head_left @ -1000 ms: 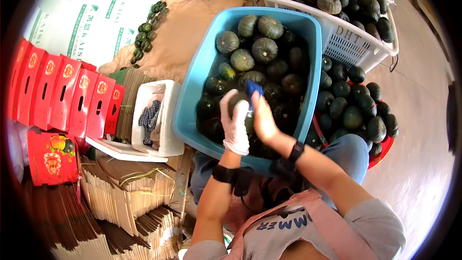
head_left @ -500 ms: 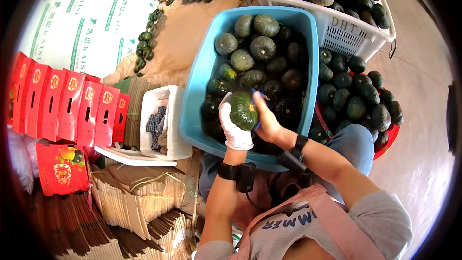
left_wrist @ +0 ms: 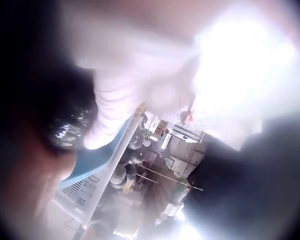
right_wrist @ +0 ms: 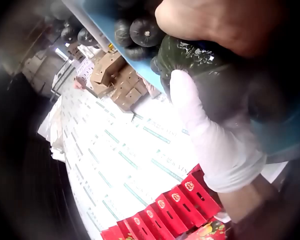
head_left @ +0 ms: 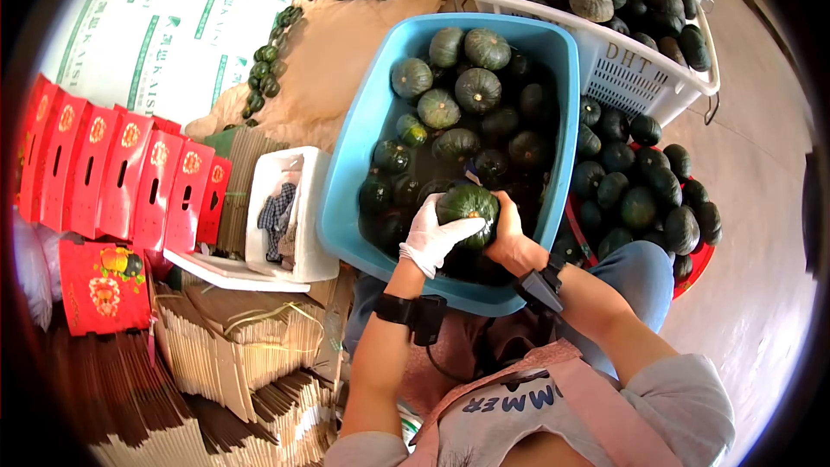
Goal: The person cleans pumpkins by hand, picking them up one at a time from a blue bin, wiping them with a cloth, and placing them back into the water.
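A dark green pumpkin (head_left: 469, 205), wet and shiny, is held between both hands over the blue tub (head_left: 341, 182). My left hand (head_left: 432, 238), in a white glove, grips it from the left, with the thumb laid across its top. From the right, my bare right hand (head_left: 512, 238) curls round the pumpkin's side. A bit of something blue and pale (head_left: 472, 173) shows just past the pumpkin; its kind is not clear. In the right wrist view the gloved thumb presses on the pumpkin (right_wrist: 182, 57) below the bare fingers. More pumpkins (head_left: 478, 91) lie in dark water in the tub.
A white crate (head_left: 622, 73) heaped with pumpkins stands at the back right, and a red basin (head_left: 696, 264) of pumpkins at the right. On the left are a foam box (head_left: 316, 242), red cartons (head_left: 121, 177) and stacked cardboard (head_left: 199, 346).
The pumpkin has shifted right and been turned between the hands. The left thumb now lies over its top. The blue thing at the right hand, plain a second ago, is now mostly hidden.
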Tool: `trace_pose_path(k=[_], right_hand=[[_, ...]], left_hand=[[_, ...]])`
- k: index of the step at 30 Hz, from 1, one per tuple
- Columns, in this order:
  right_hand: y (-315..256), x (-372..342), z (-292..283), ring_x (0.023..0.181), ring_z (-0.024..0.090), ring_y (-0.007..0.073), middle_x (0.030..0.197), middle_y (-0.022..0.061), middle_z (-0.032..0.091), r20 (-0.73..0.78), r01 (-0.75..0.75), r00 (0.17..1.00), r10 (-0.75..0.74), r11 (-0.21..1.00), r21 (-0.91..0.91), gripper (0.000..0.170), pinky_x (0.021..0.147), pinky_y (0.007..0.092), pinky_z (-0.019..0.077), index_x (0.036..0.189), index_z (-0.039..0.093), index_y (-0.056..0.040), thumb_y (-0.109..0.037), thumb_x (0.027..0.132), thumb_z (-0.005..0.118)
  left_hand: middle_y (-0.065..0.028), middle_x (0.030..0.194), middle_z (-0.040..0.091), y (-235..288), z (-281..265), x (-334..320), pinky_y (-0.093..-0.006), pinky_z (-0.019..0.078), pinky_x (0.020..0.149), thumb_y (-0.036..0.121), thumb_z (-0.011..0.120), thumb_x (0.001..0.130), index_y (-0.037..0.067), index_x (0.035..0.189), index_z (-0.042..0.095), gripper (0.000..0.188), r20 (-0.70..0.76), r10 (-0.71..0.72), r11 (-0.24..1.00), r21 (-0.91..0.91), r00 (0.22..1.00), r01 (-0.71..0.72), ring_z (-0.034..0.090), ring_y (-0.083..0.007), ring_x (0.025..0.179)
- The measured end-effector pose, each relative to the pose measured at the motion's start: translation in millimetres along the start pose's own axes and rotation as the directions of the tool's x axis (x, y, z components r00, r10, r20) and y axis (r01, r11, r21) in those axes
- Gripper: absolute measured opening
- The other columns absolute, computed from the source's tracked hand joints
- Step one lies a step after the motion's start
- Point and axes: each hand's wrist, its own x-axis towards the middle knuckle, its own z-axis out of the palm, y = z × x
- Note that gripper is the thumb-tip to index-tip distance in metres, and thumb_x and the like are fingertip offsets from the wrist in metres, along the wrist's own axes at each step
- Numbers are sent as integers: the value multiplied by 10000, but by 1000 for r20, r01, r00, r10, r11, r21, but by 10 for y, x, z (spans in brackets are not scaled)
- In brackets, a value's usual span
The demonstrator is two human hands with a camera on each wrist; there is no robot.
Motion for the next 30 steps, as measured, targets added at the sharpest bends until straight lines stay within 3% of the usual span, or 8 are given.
trace_pose_path(k=[7,10,13,14,15,18,22,30], right_hand=[[0,-85,-27,1072,595,291,1210,197,608,-82,-9,993,-79,665,-747,572,938,398,435,1295,531,5,-413,958,336],[-134,-310,179,1069,591,390,1121,295,593,327,314,945,-20,-228,-922,443,876,436,455,1138,587,18,-329,900,447],[-255,-129,290,1020,608,364,1032,270,617,288,261,923,-253,-136,-956,377,852,426,459,1104,571,26,-270,883,494],[-312,-135,427,977,616,323,1035,242,622,93,171,969,-228,356,-919,366,848,399,466,1102,569,30,-255,877,521],[-316,178,371,954,604,291,1067,205,617,39,141,971,-236,434,-890,385,819,403,473,1111,557,23,-295,896,528],[-242,619,338,1178,516,325,1307,224,523,-15,112,975,-220,554,-825,515,950,415,425,1265,490,23,-359,920,513],[-172,1146,393,1426,212,323,1554,185,225,-331,-289,944,-9,464,-837,669,1132,417,212,1453,295,14,-384,948,478],[-161,2013,-216,1392,270,329,1531,175,261,-244,-249,968,53,302,-920,666,1100,458,270,1433,339,-15,-375,905,527]], left_hand=[[-152,1026,653,-106,-147,-167,-353,515,849,204,862,633,44,1233,484,727,-87,440,629,740,894,-238,647,-243,954],[-95,1102,639,-110,-572,103,-431,530,827,249,831,683,48,1145,561,571,-259,-241,893,320,936,318,616,-247,1034],[-116,1166,602,249,-1038,350,-524,532,865,287,721,832,87,1275,511,529,-221,-237,877,-467,946,111,583,-250,1113],[-121,1166,582,223,-1258,543,-484,526,893,351,705,840,106,1286,509,545,-172,-121,612,-788,978,-63,550,-246,1143],[-116,1073,580,263,-1292,717,-411,538,837,398,695,839,109,1229,526,513,-508,-315,657,-727,802,-202,592,-235,1008],[-110,1021,605,-104,-1466,1058,-381,520,836,304,698,821,57,1138,532,434,-442,-220,974,-149,869,171,616,-252,939],[-233,1214,590,-440,-1337,1261,-374,466,941,214,703,770,-8,1260,480,581,-324,-46,483,820,945,305,593,-328,1111],[-230,1165,636,-782,-1211,1735,-439,520,884,146,622,778,20,1162,627,404,-195,-569,174,921,799,349,611,-370,1101]])
